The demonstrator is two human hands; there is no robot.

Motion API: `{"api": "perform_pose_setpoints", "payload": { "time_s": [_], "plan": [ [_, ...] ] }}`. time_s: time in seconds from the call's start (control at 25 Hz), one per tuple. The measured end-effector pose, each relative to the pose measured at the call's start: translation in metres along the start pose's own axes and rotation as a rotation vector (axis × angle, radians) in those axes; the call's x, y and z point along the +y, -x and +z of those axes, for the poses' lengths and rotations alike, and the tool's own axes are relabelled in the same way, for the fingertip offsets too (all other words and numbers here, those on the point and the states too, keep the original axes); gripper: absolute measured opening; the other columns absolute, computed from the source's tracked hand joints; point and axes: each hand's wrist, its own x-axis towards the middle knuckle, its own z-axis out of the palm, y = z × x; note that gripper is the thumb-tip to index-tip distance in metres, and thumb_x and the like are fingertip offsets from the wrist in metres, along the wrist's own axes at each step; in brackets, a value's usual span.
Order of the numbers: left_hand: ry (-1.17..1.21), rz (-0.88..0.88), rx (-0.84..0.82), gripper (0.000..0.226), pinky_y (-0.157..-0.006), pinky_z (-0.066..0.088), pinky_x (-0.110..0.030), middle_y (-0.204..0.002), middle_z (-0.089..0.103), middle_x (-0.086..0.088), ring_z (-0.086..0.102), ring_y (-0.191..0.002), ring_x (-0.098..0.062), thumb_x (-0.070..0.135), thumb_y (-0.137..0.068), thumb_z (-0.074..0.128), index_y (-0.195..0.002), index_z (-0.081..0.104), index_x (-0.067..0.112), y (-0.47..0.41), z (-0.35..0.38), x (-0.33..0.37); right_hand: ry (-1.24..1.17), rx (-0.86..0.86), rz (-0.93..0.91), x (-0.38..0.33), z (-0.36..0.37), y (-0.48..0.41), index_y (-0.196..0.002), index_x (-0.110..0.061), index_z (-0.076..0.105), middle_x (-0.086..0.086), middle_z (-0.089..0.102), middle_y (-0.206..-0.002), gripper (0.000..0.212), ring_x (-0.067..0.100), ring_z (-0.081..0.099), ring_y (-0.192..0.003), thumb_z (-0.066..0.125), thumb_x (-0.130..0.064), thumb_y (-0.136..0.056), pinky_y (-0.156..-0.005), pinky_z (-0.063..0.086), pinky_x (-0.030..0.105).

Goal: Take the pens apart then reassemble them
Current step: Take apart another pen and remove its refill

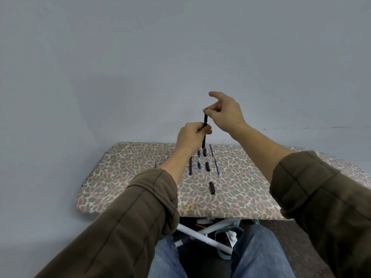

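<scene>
While the person sits at the leopard-print board (140, 177), the left hand (190, 135) is curled round the middle of a black pen (205, 119), holding it upright above the board. Just right of it and a little higher, the right hand (224, 113) pinches the pen's top end between thumb and fingertip, its index finger raised free. Below both hands loose parts lie on the board: a long black barrel (190, 166) beside the left wrist, short blue pieces (199, 165), black caps (207, 166), then thin blue refills (216, 167) farthest right.
</scene>
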Motion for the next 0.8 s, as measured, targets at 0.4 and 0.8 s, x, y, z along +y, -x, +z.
{"api": "perform_pose_setpoints", "payload": {
  "time_s": [0.4,0.8],
  "plan": [
    [-0.014,0.000,-0.009,0.024,-0.080,0.048,-0.023,-0.094,0.077,0.017,0.069,-0.099,-0.002,0.038,-0.101,0.059,-0.097,0.079,0.026,0.0017,0.0027,-0.0013,0.001,0.068,-0.001,0.0033,0.0047,0.0044,-0.147,-0.020,0.056,-0.014,0.075,-0.092,0.061,0.006,0.069,-0.096,0.076,-0.019,-0.090,-0.091,0.052,0.025],
    [-0.017,-0.006,-0.013,0.024,-0.081,0.047,-0.023,-0.095,0.077,0.016,0.068,-0.101,-0.004,0.037,-0.101,0.059,-0.099,0.079,0.024,0.0036,0.0022,-0.0004,0.007,0.047,-0.016,-0.0026,0.0040,0.0051,-0.145,-0.021,0.059,-0.016,0.076,-0.096,0.055,-0.002,0.068,-0.092,0.072,-0.019,-0.092,-0.082,0.050,0.015]
  ]
}}
